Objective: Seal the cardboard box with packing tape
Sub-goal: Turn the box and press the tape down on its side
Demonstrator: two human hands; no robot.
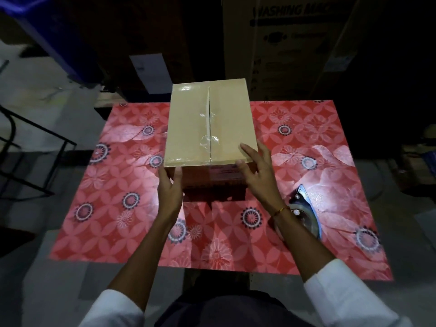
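A brown cardboard box [188,123] stands on the red flowered table [132,185], its top flaps closed with clear tape along the centre seam. My left hand [170,188] grips the box's near left corner, thumb on the front face. My right hand [258,171] is spread, fingers apart, over the near right corner, with fingertips on the top flap. A tape dispenser [304,211] with a blue frame lies on the table to the right of my right wrist, partly hidden by the forearm.
A large washing-machine carton [295,43] stands behind the table. Further left behind the table is a dark box with a white label [151,72]. A black metal frame [28,156] is on the floor to the left. A blue bin [47,27] sits at the upper left.
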